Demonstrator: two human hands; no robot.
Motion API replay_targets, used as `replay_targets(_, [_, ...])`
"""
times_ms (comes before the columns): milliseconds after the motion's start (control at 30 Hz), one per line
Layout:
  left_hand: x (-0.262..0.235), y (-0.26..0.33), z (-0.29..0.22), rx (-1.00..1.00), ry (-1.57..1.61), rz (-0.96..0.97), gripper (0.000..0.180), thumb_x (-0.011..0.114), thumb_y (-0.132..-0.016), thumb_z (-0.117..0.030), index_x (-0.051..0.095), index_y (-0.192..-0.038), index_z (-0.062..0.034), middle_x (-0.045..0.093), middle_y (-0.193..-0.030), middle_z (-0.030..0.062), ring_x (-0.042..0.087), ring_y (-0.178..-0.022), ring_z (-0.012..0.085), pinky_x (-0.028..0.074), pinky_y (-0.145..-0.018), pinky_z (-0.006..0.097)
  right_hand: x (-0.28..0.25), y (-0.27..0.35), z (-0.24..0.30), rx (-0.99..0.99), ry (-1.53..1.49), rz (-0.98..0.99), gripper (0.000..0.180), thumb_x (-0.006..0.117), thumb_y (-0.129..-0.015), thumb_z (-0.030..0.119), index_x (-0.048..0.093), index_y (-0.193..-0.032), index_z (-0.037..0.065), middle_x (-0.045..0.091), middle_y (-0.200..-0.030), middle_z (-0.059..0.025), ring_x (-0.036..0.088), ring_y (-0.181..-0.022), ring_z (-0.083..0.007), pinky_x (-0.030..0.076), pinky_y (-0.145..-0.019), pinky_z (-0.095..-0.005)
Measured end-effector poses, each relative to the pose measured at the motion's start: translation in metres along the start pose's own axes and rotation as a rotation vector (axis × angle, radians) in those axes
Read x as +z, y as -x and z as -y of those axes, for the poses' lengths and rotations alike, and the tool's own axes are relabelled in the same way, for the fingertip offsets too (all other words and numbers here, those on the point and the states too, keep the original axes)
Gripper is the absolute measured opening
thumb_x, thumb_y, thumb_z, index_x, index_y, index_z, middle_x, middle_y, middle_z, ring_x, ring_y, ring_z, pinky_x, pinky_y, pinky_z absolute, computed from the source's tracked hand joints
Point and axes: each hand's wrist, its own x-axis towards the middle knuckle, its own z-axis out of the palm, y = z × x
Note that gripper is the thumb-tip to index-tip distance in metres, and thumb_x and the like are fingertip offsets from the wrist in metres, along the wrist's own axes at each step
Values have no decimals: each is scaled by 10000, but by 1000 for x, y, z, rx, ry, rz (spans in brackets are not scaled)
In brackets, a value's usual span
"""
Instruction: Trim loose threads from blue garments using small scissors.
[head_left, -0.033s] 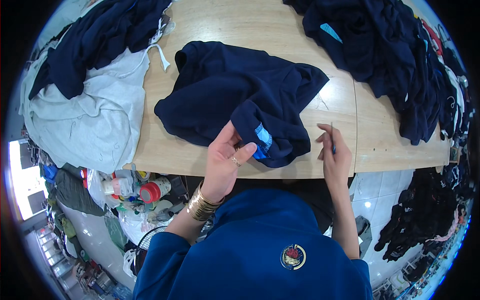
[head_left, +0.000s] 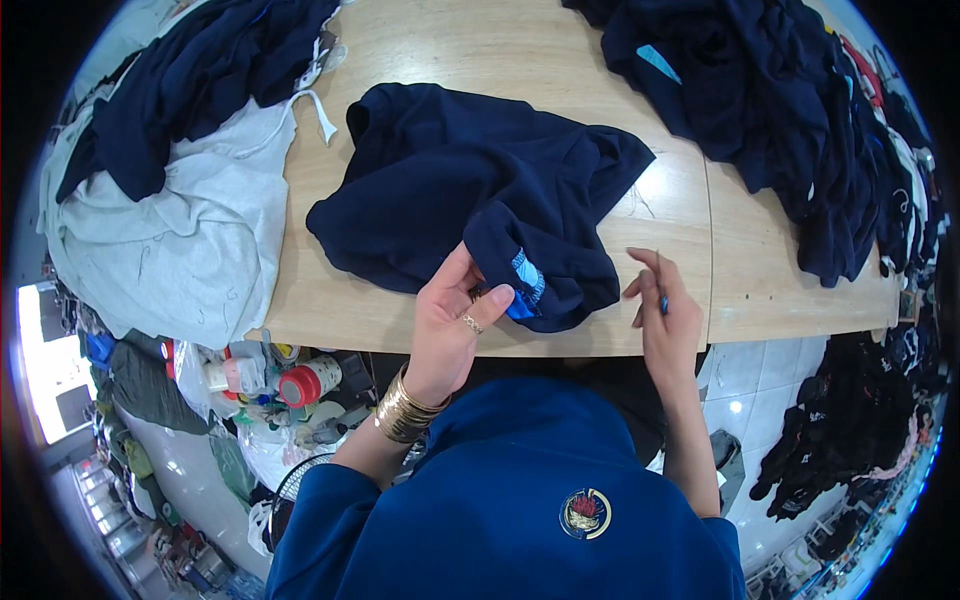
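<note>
A dark navy garment [head_left: 430,180] lies crumpled on the wooden table [head_left: 440,40]. My left hand [head_left: 445,320], with a ring and stacked gold bangles, pinches its near edge between thumb and fingers. Just right of the thumb, a light blue patch [head_left: 527,270] with blue stitching shows on the folded-back cloth, and brighter blue material lies below it. To the right of the garment, my right hand [head_left: 668,320] is raised with its fingers curled round a small slim tool [head_left: 664,304]. Only a bit of blue shows of that tool; its kind is hidden.
A pale grey cloth [head_left: 200,240] with a navy garment [head_left: 190,90] over it covers the table's left side. More navy garments [head_left: 750,110] are heaped at the right. Loose threads [head_left: 640,203] lie nearby. Below the left edge stands a red-and-white container [head_left: 300,384]; dark clothes [head_left: 850,420] lie lower right.
My right hand has shifted very slightly left and turned a little, and the tool's thin tip shows less. My left hand keeps its pinch on the garment.
</note>
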Motion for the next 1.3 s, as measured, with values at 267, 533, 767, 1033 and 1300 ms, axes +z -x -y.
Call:
replay_targets(267, [32,-3,1,17,-13,37,641,647,-749,7,350,-1316,-37,589,-1034,79,534,-872,99,404,-782,236,-4,30,36,-355,43,43,366,638,-808,227,494,-1098,57,576,-871,-109,573,-668,-209,479,-640,-296])
replay_targets(533, [50,-2,-2,7,37,11,672,645,-733,46,333,-1321,-44,597,-1029,96,558,-877,104,419,-765,231,-2,33,34,-423,170,-68,357,659,-776,339,548,-945,45,534,-649,-48,523,-534,-157,385,-471,-242])
replay_targets(767, [55,-1,-2,5,22,17,653,632,-751,42,327,-1321,-51,607,-1013,101,575,-917,128,444,-820,282,1,32,33,-479,172,-195,286,656,-779,290,576,-886,37,554,-656,-66,543,-531,-184,397,-462,-254])
replay_targets(1033, [58,-2,-1,-11,51,-1,637,620,-771,29,315,-1325,-51,601,-1026,104,576,-953,145,457,-840,305,5,26,30,-574,226,-271,247,647,-785,259,583,-867,35,559,-655,-67,539,-519,-186,381,-439,-261])
replay_targets(1300, [60,0,2,-81,135,10,642,602,-800,-2,272,-1346,-73,575,-1064,97,559,-975,151,476,-826,328,7,26,30,-536,176,-276,226,643,-787,245,587,-856,38,556,-648,-68,532,-510,-186,375,-437,-260])
